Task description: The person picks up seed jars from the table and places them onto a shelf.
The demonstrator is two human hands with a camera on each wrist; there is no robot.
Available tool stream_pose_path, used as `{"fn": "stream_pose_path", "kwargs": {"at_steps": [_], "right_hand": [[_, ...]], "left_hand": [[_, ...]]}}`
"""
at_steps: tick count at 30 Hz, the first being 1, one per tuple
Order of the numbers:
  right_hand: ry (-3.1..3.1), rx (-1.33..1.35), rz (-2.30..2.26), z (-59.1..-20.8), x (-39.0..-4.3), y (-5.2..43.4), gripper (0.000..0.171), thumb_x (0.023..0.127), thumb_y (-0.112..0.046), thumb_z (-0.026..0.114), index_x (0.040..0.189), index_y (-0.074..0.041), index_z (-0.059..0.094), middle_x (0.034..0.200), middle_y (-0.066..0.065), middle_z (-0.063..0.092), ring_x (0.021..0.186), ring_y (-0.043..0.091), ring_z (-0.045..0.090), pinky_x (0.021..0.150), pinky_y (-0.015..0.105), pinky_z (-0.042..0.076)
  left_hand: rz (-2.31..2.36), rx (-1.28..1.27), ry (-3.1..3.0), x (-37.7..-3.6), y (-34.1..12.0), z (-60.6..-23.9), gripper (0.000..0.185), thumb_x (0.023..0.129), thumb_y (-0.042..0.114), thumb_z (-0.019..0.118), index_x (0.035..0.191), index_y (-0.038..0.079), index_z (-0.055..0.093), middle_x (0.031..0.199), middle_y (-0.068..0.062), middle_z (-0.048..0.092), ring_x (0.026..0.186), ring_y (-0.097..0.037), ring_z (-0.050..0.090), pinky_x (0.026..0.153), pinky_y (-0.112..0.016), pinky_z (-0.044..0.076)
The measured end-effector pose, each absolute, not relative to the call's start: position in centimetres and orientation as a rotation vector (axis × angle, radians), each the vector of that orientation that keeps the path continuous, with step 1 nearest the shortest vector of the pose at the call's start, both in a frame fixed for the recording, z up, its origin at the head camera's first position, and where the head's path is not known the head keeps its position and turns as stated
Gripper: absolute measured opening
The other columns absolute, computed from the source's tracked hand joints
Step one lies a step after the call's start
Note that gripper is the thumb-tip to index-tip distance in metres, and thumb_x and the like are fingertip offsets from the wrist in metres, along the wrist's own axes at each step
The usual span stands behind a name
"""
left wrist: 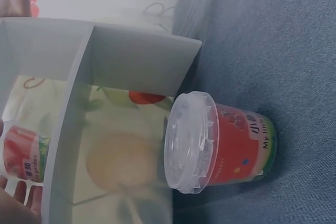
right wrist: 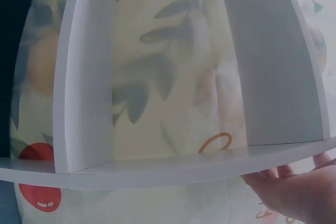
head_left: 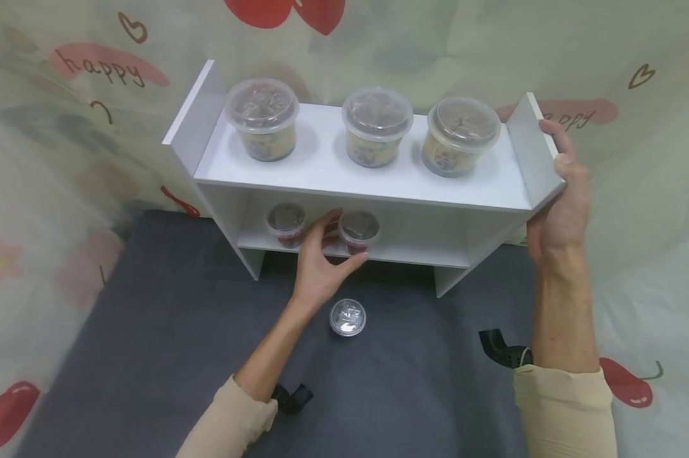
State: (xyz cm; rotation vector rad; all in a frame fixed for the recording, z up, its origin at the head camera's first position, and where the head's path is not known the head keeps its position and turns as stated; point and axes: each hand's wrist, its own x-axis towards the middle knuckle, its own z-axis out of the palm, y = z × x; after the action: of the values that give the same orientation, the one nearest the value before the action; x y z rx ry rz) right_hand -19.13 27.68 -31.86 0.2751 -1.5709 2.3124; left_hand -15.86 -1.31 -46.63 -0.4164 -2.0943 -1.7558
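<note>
My left hand (head_left: 320, 264) reaches into the lower level of a white shelf (head_left: 333, 184) and holds a small red-labelled cup (head_left: 358, 231) between thumb and fingers. The same cup (left wrist: 23, 153) shows at the left edge of the left wrist view. Just left of the hand sits another lidded cup (head_left: 287, 224). My right hand (head_left: 564, 203) grips the right side panel (head_left: 533, 149) of the shelf; in the right wrist view that hand (right wrist: 299, 190) is partly hidden by the panel. A third cup (left wrist: 239, 145), red-labelled with a clear lid, stands on the dark grey surface before the shelf.
Three larger clear-lidded tubs stand on the top level: left (head_left: 266, 121), middle (head_left: 376, 127) and right (head_left: 460, 135). Behind the shelf hangs a printed cloth (head_left: 413, 44). Dark cloth (head_left: 424, 381) covers the surface in front. Black devices (head_left: 504, 350) sit at both wrists.
</note>
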Motion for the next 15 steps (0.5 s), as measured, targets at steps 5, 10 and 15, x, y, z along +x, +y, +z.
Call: {"fn": "stream_pose_path", "kwargs": {"at_steps": [5,10,15], "right_hand": [[-1.557,0.281,2.322,-31.8,-19.2,27.6,0.051,0.087,-0.024,0.040,0.134,-0.012,0.058,0.131,0.016,0.050,0.108,0.026,0.051,0.079,0.031,0.046],[-1.584,0.277,2.299,-31.8,-19.2,27.7,0.051,0.088,-0.025,0.039,0.134,-0.013,0.058,0.132,0.016,0.050,0.109,0.026,0.051,0.079,0.032,0.045],[-1.583,0.268,2.301,-31.8,-19.1,27.7,0.051,0.088,-0.025,0.038,0.134,-0.014,0.058,0.131,0.016,0.051,0.108,0.026,0.051,0.078,0.032,0.046]], "left_hand": [[-1.757,-0.441,-2.097,-14.7,-1.7,-45.8,0.083,0.072,0.004,0.088,0.144,0.001,0.045,0.138,-0.018,0.052,0.122,-0.034,0.053,0.100,-0.049,0.044],[-1.791,-0.464,-2.093,-12.9,-2.0,-43.5,0.080,0.074,-0.004,0.083,0.142,-0.010,0.041,0.140,-0.027,0.047,0.126,-0.043,0.050,0.099,-0.055,0.044],[-1.828,-0.475,-2.046,-12.1,-2.2,-43.6,0.075,0.075,-0.007,0.081,0.139,-0.012,0.042,0.139,-0.029,0.047,0.123,-0.047,0.050,0.095,-0.058,0.045]]}}
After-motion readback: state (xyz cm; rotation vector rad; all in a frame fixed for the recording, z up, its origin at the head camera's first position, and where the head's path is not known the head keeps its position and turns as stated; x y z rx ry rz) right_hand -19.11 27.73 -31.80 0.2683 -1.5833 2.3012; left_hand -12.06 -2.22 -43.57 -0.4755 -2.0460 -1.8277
